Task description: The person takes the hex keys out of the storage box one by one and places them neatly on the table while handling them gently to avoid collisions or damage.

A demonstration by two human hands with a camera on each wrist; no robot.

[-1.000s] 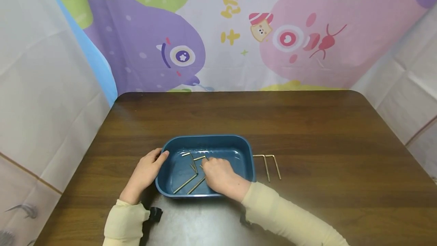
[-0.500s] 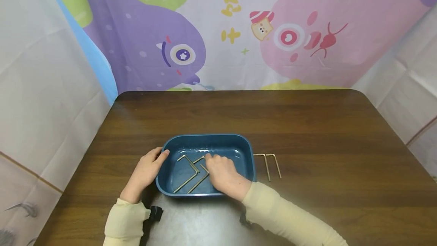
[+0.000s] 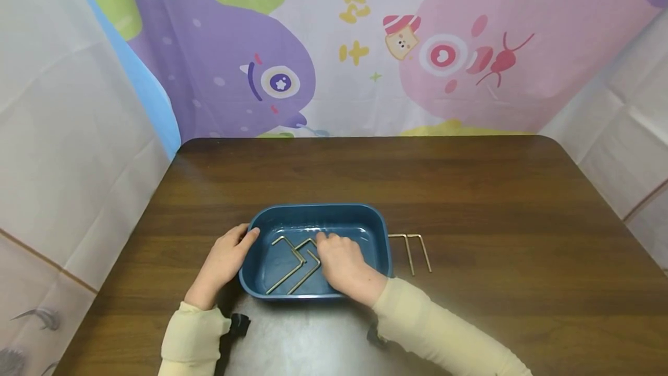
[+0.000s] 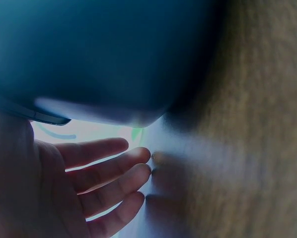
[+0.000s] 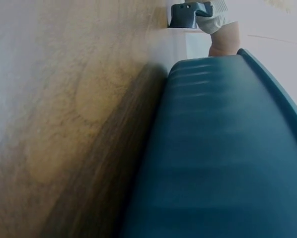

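A blue tray stands on the table. At its left end my left hand lays its thumb over the rim; in the left wrist view the fingers stretch out outside the tray, tips near the tabletop. My right hand is inside the tray, fingers bent downward. Left of it on the tray floor lie L-shaped metal rods, like hex keys. Another such rod runs behind its fingers; whether they grip it I cannot tell. The right wrist view shows the tray's outer wall, not the hand.
Two more L-shaped rods lie on the wooden table just right of the tray. A printed cartoon curtain hangs behind the table's far edge. A black wrist mount sits by the left sleeve.
My right hand has shifted slightly right within the tray, showing more of the rods. Two rods at the left have moved a little. My left hand stays at the rim.
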